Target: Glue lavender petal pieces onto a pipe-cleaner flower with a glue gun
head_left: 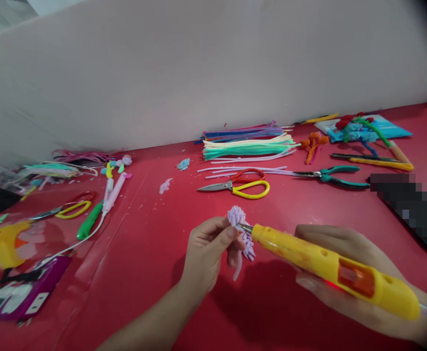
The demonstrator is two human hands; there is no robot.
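My left hand (206, 251) pinches a small lilac pipe-cleaner flower (240, 229) just above the red table (144, 234), its stem hanging below my fingers. My right hand (339, 287) is wrapped round a yellow glue gun (330, 265) with an orange trigger. The gun's metal tip touches the flower just under its fluffy head. A glue stick pokes out of the back of the gun at the right edge.
Scissors with red and yellow handles (241, 186) and teal pliers (330, 175) lie beyond my hands. Behind them lies a bundle of coloured pipe cleaners (248, 141) against a grey wall. Another yellow glue gun (3, 241), scissors and pens clutter the left. A dark object (414, 207) lies at the right.
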